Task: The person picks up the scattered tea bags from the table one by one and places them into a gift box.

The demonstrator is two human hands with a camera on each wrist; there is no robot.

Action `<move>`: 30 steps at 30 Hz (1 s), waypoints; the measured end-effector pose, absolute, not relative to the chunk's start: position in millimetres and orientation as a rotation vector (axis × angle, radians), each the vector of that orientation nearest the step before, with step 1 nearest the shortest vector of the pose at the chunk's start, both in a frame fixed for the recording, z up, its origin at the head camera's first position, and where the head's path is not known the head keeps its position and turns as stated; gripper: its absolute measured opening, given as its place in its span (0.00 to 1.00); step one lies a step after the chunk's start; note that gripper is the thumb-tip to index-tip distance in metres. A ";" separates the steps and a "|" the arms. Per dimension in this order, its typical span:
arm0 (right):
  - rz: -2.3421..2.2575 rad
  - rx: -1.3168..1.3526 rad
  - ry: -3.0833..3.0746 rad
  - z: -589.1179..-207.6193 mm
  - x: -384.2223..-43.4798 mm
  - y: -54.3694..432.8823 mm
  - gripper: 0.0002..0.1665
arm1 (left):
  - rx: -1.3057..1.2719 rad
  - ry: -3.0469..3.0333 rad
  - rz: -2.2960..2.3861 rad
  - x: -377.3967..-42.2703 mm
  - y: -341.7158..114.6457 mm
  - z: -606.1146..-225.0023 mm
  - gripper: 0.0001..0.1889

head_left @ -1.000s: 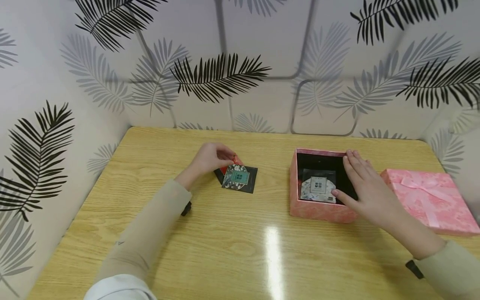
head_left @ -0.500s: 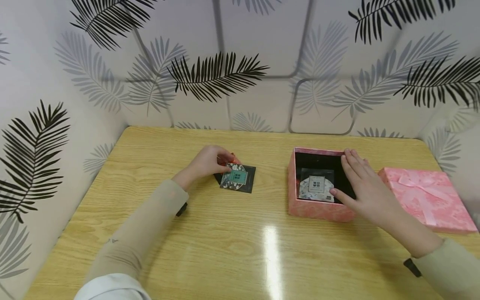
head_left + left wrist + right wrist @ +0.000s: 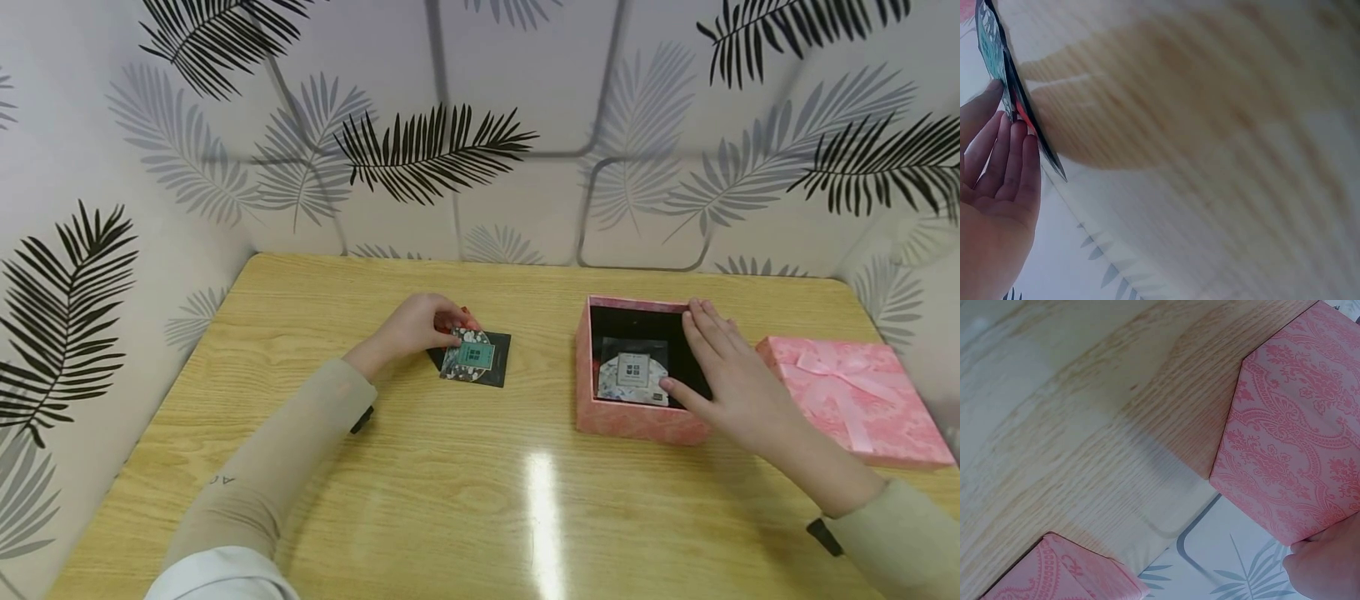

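My left hand [image 3: 416,323] pinches a flat printed sachet [image 3: 474,357] with a teal label. In the left wrist view the thumb lies on the sachet's face and the fingertips are at its underside. A black packet [image 3: 498,371] lies under that sachet, and something red [image 3: 471,320] shows behind it. My right hand [image 3: 738,392] rests along the right rim of an uncovered pink box [image 3: 641,422], fingers extended, thumb over the near part. Inside the box leans a dark sachet [image 3: 633,382] with a pale floral design. The right wrist view shows the box's patterned outer wall [image 3: 1291,437].
Right of the box lies its pink lid [image 3: 862,392] with a ribbon bow, partly behind my right forearm. The wooden table [image 3: 420,500] meets a leaf-patterned wall covering [image 3: 525,208] at its far edge. A shiny light streak crosses the tabletop.
My left hand has shifted slightly down and left with the teal-labelled sachet, and less of the red shows. The right hand stays on the box rim. The whole view has shifted a little.
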State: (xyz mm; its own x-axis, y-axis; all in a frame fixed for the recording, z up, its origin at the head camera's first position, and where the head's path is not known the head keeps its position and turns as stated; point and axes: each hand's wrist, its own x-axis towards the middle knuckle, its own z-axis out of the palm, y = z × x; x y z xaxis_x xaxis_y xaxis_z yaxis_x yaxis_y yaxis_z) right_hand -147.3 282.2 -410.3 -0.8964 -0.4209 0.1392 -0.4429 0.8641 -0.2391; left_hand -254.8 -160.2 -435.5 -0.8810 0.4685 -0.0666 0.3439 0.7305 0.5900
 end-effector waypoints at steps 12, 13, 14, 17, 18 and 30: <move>0.411 0.678 -2.960 -408.8 -146.0 281.6 0.57 | 0.631 2.726 0.888 -252.7 -159.9 -432.6 0.14; 0.412 0.675 -2.962 -408.5 -145.9 281.6 0.57 | 0.625 2.726 0.899 -252.7 -160.0 -432.5 0.13; 0.414 0.673 -2.964 -408.3 -145.8 281.7 0.57 | 0.620 2.726 0.910 -252.7 -160.1 -432.5 0.13; 0.417 0.673 -2.967 -407.8 -145.9 281.9 0.57 | 0.613 2.727 0.955 -252.6 -161.2 -432.6 0.11; 0.417 0.675 -2.967 -407.7 -146.0 282.1 0.57 | 0.615 2.726 0.970 -252.4 -161.4 -432.3 0.11; 0.421 0.676 -2.967 -408.0 -146.3 282.6 0.57 | 0.615 2.733 1.045 -250.0 -163.3 -430.9 0.07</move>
State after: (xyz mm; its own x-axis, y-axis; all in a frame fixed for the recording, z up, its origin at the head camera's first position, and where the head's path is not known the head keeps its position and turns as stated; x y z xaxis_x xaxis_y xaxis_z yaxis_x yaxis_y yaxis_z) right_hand -146.3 282.6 -408.0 -0.9007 -0.4153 0.1278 -0.4345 0.8656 -0.2489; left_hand -250.0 -163.3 -430.9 -0.9045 0.4265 0.0050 0.3210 0.6728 0.6665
